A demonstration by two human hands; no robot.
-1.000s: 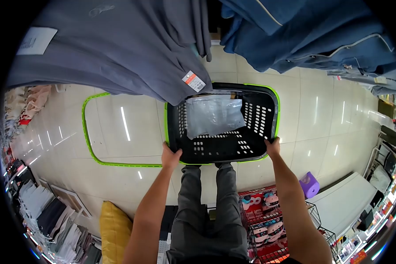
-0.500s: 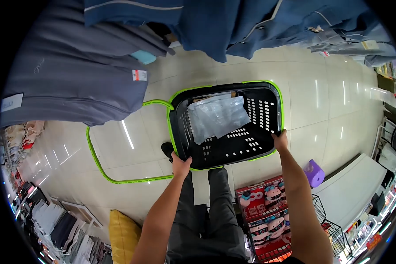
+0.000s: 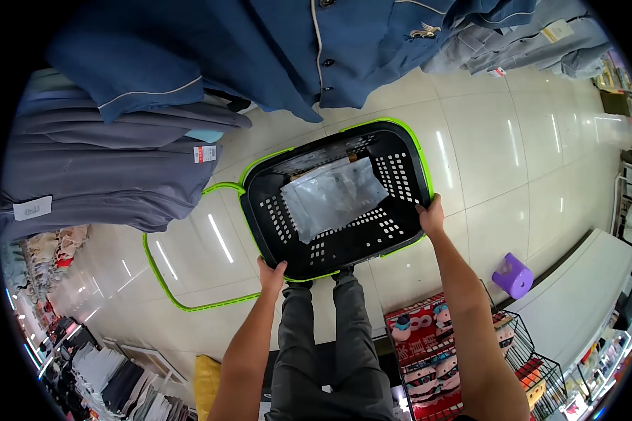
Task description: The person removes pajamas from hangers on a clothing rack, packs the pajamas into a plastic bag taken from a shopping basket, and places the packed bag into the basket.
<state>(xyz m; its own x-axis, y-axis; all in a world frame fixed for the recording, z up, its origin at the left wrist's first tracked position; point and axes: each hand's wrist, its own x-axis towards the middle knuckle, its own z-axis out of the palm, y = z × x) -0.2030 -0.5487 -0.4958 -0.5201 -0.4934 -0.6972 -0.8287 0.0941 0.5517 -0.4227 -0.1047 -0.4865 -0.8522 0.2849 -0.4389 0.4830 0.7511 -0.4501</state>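
Note:
A black shopping basket (image 3: 344, 256) with a green rim is held in front of my legs, tilted so that its inside faces me. My left hand (image 3: 271, 274) is closed on its near left corner, the thumb over the rim. On the right side, my right hand (image 3: 431, 214) grips the rim the same way. Inside the basket lies a clear plastic package (image 3: 333, 196), its contents hard to make out. The long green handle (image 3: 168, 291) is swung out to the left of the basket.
Dark blue shirts (image 3: 260, 56) hang ahead, grey garments (image 3: 112, 154) at the left. A red wire rack (image 3: 428, 372) of packaged goods stands at the right, near a purple stool (image 3: 513, 276) and a white counter (image 3: 576, 281). A yellow cushion (image 3: 207, 382) is at lower left.
The basket and both hands have shifted left in view, and the basket is turned slightly, its right side higher. The hanging blue shirts fill more of the top. Both hands keep their grip.

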